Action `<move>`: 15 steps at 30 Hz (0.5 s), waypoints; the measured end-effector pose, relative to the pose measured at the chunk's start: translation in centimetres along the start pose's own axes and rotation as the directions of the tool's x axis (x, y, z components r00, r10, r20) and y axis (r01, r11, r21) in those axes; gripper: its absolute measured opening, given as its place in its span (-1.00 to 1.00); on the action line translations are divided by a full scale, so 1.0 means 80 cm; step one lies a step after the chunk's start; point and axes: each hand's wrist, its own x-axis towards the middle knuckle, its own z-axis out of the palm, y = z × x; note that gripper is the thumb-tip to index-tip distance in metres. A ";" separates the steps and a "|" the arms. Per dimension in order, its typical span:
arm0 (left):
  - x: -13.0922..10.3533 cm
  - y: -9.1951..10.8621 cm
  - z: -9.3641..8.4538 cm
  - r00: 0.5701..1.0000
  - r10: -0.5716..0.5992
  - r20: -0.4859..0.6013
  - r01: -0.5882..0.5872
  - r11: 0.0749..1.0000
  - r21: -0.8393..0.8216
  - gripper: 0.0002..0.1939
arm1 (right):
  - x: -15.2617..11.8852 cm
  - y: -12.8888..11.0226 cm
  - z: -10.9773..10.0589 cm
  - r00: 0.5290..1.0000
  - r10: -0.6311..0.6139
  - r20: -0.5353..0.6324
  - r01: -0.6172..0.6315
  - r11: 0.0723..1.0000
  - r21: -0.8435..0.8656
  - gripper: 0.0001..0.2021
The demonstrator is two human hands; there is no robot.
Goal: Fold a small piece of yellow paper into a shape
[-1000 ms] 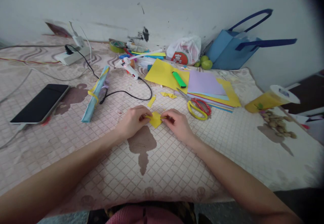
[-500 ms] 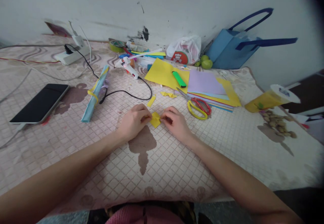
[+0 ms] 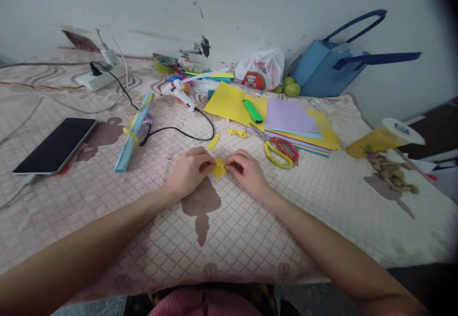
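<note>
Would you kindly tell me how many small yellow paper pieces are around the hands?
3: one folded piece between left hand and right hand, one strip beyond them, one zigzag piece left of the scissors; more may be hidden.

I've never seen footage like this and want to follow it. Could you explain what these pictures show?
There is no machine here: you see a person's own bare left hand and right hand. Every picture comes from one camera worn on the person's head, looking forward and down, so the forearms reach in from the bottom.

Between the hands is a small piece of yellow paper, pinched by the fingers at its left and right edges.

On the patterned tablecloth, a phone lies to the left, with a white glue gun further back. To the right are scissors and a purple sheet; a blue bag stands behind.
</note>
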 end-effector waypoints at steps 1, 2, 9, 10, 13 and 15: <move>0.000 0.000 0.000 1.000 0.001 0.003 -0.001 1.000 0.008 -0.87 | 0.000 0.000 0.001 1.000 -0.003 0.005 0.003 1.000 -0.008 -0.88; 0.000 0.000 0.001 1.000 0.002 0.007 -0.002 1.000 0.018 -0.87 | 0.000 0.001 0.001 1.000 -0.007 0.010 0.007 1.000 -0.018 -0.89; 0.001 0.000 0.004 1.000 0.001 0.009 -0.001 0.999 0.034 -0.89 | 0.001 0.002 0.004 0.999 -0.030 0.032 0.033 0.995 -0.096 -0.88; 0.001 0.000 0.003 1.000 0.001 -0.002 -0.001 1.000 0.025 -0.89 | 0.001 0.001 0.004 0.999 -0.031 0.026 0.033 0.995 -0.093 -0.87; 0.001 0.003 0.001 0.999 -0.009 -0.031 0.008 0.999 -0.042 -0.89 | 0.002 -0.003 0.002 1.000 -0.022 -0.011 0.022 0.999 -0.044 -0.87; 0.002 0.005 -0.001 0.999 -0.023 -0.041 0.019 0.995 -0.094 -0.89 | 0.003 -0.005 0.001 0.999 -0.002 -0.033 0.002 1.000 0.003 -0.89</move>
